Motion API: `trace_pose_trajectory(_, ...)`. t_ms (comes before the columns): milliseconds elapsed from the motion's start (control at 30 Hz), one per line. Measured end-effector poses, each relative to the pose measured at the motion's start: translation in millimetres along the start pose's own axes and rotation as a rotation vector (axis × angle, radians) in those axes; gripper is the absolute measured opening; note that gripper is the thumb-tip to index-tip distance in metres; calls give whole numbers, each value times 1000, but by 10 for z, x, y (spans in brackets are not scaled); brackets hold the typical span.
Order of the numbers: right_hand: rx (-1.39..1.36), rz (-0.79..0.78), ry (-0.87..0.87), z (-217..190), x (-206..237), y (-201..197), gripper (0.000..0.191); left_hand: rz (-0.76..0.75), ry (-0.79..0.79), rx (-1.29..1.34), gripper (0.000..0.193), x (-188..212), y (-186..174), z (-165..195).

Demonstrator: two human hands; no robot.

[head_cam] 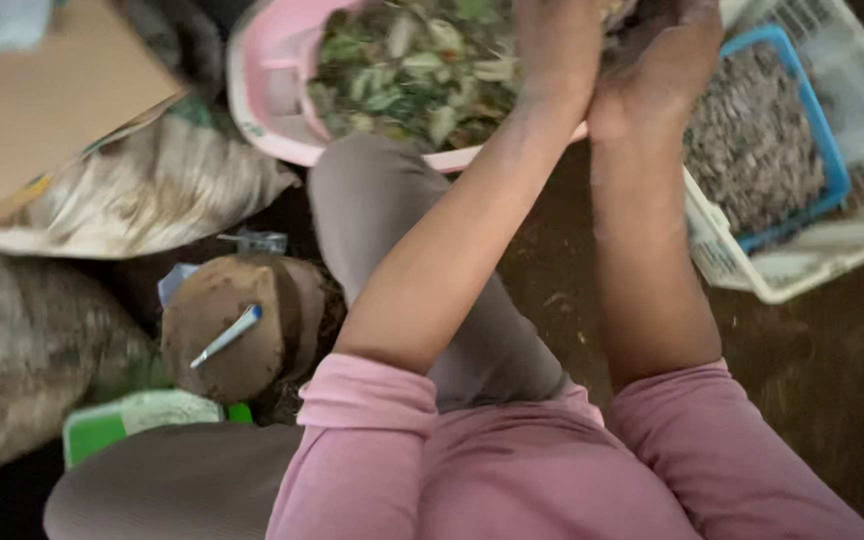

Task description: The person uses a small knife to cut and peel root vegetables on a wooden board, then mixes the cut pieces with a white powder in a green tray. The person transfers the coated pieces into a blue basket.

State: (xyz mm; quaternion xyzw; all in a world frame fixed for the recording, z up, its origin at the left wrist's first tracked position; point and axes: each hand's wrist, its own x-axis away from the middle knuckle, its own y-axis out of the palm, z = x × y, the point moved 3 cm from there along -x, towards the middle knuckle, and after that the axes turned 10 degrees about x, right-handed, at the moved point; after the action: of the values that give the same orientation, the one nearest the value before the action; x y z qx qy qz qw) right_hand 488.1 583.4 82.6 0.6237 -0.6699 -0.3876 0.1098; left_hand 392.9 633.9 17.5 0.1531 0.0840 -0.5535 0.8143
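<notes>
Leaves [407,70], a big heap of dried green and pale ones, fill the pink plastic basin [267,95] at the far side of the scene, just past the person's bent knee. Both hands are raised together right over the basin's right edge. The left hand [555,45] and right hand [657,60] are pressed close against each other, touching, with fingers running off the top of the frame, so honestly I can't tell whether they're clenched on something or loose. Bit of pale stuff shows at the very top between them, but it's too cut off to call.

To the right there's a white slotted crate [752,275] with a blue basket [832,170] sitting inside it, loaded with greyish-brown chopped bits. Dark dirt floor under everything.

On the left, near the knee, a stack of round brown discs [227,325] has a small white and blue stick-like thing [226,336] lying on top. Behind that is a crumpled printed sack [142,195], with a flat piece of cardboard [37,95] in the far left corner. A green and white tray [137,415] pokes out near the bottom left. Pink sleeves are pushed up to the elbows.
</notes>
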Motion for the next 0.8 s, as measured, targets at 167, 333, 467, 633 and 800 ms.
trace_pose_trajectory(167,-66,224,126,-43,-216,-1169,31,-239,-108,284,26,291,1068,-425)
trace_pose_trajectory(333,71,643,268,265,-223,-2641,36,-422,-305,464,39,698,1809,-1152)
trace_pose_trajectory(467,-108,785,282,374,-417,-3432,33,-501,-535,170,46,724,2380,-1656)
trace_pose_trajectory(633,-250,1016,315,396,-700,-3890,41,-562,-896,317,52,620,2861,-2025)
trace_pose_trajectory(800,-624,914,169,350,-993,-4017,60,-505,-1050,597,56,553,3122,-2173)
